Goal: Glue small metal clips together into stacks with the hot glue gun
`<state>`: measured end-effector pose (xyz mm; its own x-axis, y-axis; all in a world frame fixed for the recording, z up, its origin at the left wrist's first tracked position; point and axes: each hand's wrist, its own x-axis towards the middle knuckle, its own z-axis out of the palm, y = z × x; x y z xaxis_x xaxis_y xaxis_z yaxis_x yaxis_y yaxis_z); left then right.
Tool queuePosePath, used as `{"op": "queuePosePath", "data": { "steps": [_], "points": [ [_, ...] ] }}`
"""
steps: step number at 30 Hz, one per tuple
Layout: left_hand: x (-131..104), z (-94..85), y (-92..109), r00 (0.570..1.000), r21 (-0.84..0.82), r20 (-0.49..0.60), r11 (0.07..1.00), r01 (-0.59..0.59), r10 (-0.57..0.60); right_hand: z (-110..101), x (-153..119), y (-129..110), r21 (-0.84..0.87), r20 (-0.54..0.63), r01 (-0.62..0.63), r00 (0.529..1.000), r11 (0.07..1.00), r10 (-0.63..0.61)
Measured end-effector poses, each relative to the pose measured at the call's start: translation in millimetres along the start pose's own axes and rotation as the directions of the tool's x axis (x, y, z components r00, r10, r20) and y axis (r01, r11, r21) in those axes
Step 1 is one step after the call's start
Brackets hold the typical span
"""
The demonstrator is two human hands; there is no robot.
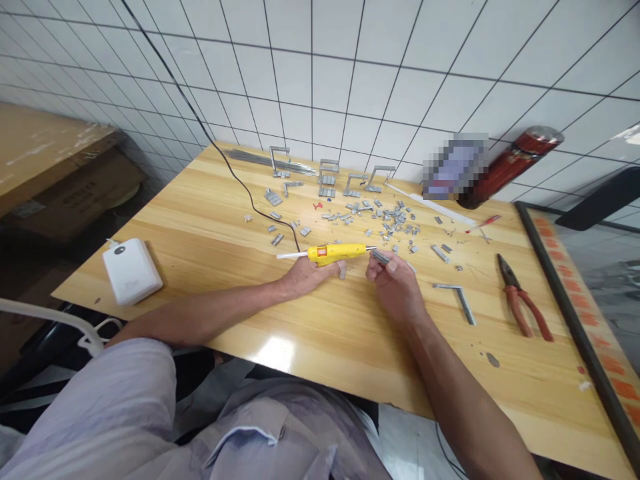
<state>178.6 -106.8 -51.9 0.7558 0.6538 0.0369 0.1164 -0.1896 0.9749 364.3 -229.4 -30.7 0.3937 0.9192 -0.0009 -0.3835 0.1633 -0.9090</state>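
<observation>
The yellow glue gun (pixel 336 253) lies level above the counter (pixel 320 333), gripped at its rear by the left hand (pixel 306 275); judged light, rigid, hot at the nozzle, so hold the body. The right hand (pixel 395 287) pinches a small grey metal piece (pixel 381 256), stiff and slippery, touching the nozzle tip.
</observation>
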Motion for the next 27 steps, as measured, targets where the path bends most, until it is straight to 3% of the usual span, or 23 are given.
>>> {"op": "queuePosePath", "data": {
  "steps": [12,20,27],
  "points": [
    [-0.5,0.4,-0.1,0.999,-0.001,-0.026,1.0,0.029,-0.029,1.7,-1.9,-1.9,0.007,-0.055,0.005,0.998,1.0,-0.004],
    [-3.4,2.4,7.8,0.999,0.003,0.017,0.999,0.038,-0.038,1.2,-0.8,-1.3,-0.028,-0.054,0.021,0.998,0.999,-0.023],
    [-3.4,2.6,9.8,1.0,0.001,0.015,1.0,-0.004,0.004,-0.7,-0.1,1.3,-0.037,-0.056,0.025,0.998,0.999,-0.027]
  ]
}}
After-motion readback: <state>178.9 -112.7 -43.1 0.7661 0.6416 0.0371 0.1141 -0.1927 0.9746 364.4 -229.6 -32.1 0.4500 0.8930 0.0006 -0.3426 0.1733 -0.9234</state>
